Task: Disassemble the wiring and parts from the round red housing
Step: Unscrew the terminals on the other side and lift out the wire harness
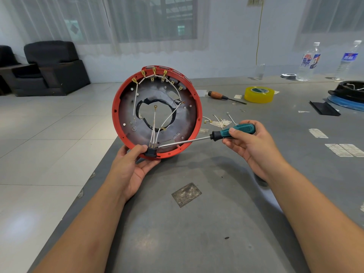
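1. Red housing [197, 107] stood on edge at the table [197, 223] corner, open face toward the camera; black connector block [151, 152] sat at its lowest rim, white wires [153, 131] rising from it
2. Left hand [131, 166] pinched rim and block, thumb on top
3. Right hand [249, 141] clenched the green screwdriver [232, 132]; shaft ran leftward and slightly down, tip just right of the block

Round red housing [194, 123] standing on edge at the near-left corner of the grey surface [216, 223], open face toward the camera. Grey inner plate with ragged black-edged central hole. White wires [155, 123] with brass terminals fanning along the top rim and running down to a black connector block [151, 152] at the bottom rim.
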`<move>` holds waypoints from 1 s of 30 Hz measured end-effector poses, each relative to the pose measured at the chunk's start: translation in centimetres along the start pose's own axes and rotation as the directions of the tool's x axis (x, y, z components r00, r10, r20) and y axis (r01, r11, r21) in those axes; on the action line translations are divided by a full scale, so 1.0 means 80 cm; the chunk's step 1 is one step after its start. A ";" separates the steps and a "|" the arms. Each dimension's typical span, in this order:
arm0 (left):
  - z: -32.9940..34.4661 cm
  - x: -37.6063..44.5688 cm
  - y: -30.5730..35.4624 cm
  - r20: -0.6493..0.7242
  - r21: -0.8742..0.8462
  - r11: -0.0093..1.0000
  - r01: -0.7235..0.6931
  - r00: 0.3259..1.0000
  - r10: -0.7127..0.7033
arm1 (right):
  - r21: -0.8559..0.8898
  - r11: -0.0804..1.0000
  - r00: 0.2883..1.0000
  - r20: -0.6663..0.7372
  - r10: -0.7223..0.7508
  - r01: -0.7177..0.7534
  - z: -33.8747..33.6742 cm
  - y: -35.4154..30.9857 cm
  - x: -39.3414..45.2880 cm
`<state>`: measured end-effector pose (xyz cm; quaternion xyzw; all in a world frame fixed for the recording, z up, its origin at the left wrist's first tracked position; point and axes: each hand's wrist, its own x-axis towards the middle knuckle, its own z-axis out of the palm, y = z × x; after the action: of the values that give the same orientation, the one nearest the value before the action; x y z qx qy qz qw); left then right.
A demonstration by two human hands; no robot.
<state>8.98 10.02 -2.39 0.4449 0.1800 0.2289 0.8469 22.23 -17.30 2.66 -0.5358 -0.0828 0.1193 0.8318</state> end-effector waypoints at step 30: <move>0.002 -0.001 0.003 -0.024 0.028 1.000 0.010 1.000 -0.010 | -0.470 0.879 0.997 0.048 -0.064 0.079 -0.022 -0.009 0.006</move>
<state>8.90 9.97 -2.13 0.4532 0.1954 0.2273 0.8395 23.23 -18.96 2.59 -0.7166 -0.1419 0.0731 0.6790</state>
